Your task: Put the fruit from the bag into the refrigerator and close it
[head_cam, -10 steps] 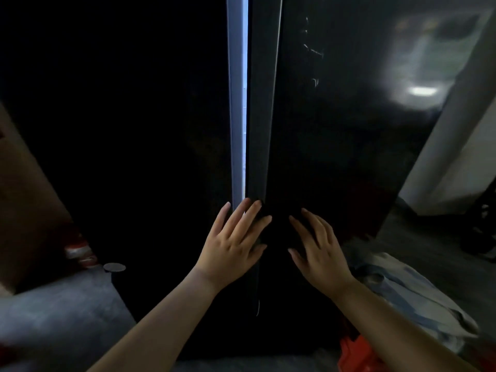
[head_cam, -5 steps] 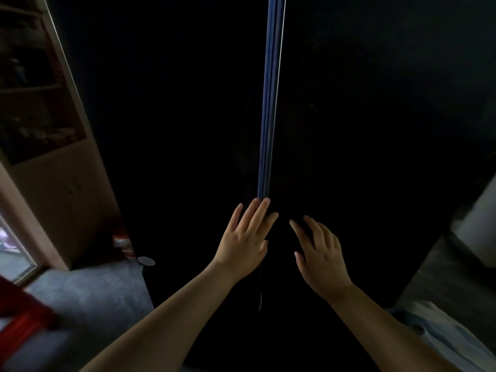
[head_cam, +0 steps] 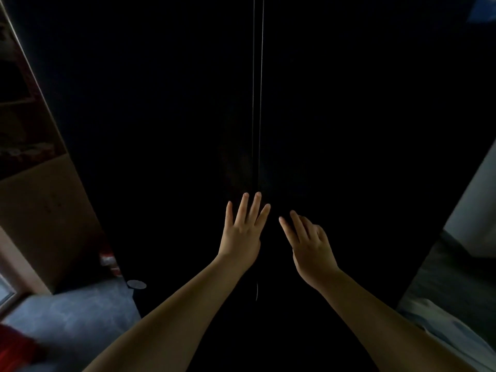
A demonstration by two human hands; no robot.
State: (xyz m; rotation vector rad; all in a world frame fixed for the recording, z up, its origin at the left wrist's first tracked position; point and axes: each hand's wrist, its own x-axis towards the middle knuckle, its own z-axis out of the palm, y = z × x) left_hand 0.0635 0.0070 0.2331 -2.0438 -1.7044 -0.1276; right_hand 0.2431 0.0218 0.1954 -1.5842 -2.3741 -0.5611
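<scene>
A tall black refrigerator (head_cam: pixel 349 116) fills the middle of the view, its two doors meeting at a thin dark seam (head_cam: pixel 257 89) with no light showing through. My left hand (head_cam: pixel 243 232) lies flat with straight fingers against the left door, right beside the seam. My right hand (head_cam: pixel 308 242) is just right of the seam at the right door, fingers loosely extended; whether it touches the door is unclear. Neither hand holds anything. No fruit is visible.
A wooden shelf unit (head_cam: pixel 35 183) stands at the left, with a red-and-white item (head_cam: pixel 108 260) at its base. A pale cloth bag (head_cam: pixel 442 331) lies on the grey floor (head_cam: pixel 75 318) at lower right. A small round disc (head_cam: pixel 137 284) sits by the refrigerator's foot.
The lit gap between the doors has narrowed and vanished; the doors now meet. Both hands stayed beside the seam, and the right hand's fingers have relaxed.
</scene>
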